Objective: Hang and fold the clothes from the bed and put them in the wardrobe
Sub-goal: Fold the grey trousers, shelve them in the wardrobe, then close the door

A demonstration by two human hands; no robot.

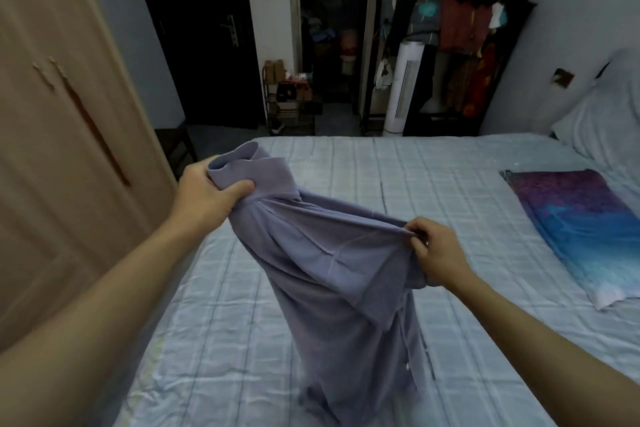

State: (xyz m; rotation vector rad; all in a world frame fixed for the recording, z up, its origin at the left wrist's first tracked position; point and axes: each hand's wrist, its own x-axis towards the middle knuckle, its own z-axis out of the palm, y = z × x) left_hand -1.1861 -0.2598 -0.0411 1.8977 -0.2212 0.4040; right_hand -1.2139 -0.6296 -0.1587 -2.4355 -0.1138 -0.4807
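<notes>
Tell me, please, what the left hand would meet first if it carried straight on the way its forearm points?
Probably nothing soon: the left hand, gripping the lilac shirt by the collar, points over the bed's far-left corner toward the shoe rack. Depth is unclear.

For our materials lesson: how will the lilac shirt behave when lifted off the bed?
Probably floppy: the shirt sags between the left hand and right hand. Likely light, since pinching fingers hold it. Its hem trails on the bed.
</notes>
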